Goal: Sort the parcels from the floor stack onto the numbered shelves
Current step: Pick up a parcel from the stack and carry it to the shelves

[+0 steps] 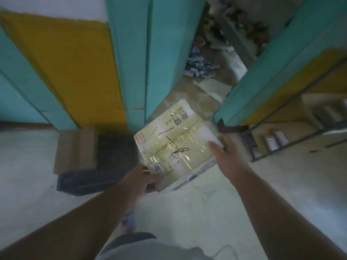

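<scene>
A flat pale-yellow parcel [174,141], wrapped in clear tape with black pen marks and a small red stamp, is held in front of me above the floor. My left hand [144,180] grips its near left corner, fingers curled under the edge. My right hand [226,153] holds its right edge, thumb lying on top. More flat white parcels [189,178] lie on the floor just beneath it. A metal shelf rack [285,134] with a few small parcels stands low at the right.
A dark plastic crate [112,162] with a brown cardboard piece [75,149] on it sits by the teal and yellow wall on the left. An open doorway ahead shows a cluttered room with scattered packets [199,64]. Pale floor lies around my feet.
</scene>
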`<state>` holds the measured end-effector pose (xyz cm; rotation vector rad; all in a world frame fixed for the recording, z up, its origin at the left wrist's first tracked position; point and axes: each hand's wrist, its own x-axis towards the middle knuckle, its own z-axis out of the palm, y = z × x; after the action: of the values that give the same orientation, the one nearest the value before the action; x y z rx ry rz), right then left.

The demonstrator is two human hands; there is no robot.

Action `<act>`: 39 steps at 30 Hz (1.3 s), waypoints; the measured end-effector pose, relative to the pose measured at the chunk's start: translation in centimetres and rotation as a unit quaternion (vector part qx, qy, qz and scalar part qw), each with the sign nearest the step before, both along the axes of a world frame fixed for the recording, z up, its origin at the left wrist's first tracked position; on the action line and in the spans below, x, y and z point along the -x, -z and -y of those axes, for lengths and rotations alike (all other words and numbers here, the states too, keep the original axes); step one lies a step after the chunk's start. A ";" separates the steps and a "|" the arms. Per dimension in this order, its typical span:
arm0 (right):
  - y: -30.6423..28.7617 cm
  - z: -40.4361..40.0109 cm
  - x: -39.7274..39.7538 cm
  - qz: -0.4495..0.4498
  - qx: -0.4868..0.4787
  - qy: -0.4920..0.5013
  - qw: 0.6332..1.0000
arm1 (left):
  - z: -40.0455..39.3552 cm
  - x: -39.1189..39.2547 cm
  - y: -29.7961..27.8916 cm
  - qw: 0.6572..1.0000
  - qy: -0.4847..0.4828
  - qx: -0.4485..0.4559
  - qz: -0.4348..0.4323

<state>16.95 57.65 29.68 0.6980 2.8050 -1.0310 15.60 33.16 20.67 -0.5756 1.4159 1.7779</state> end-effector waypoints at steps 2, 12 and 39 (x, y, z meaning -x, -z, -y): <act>-0.3 -3.8 -3.9 -0.019 0.027 0.063 0.997 | -4.2 -1.5 0.0 0.999 0.034 -0.014 -0.011; -3.6 -26.4 -26.8 -0.053 -0.023 0.293 0.954 | -31.8 -14.5 -2.2 0.975 0.207 -0.077 -0.029; -1.2 -77.5 -45.2 -0.148 0.067 0.578 0.800 | -93.9 -20.6 -2.2 0.900 0.433 -0.038 -0.040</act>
<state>62.17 135.10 30.93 2.5512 2.2597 -1.4907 36.24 127.08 22.84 0.1838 1.3415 1.1211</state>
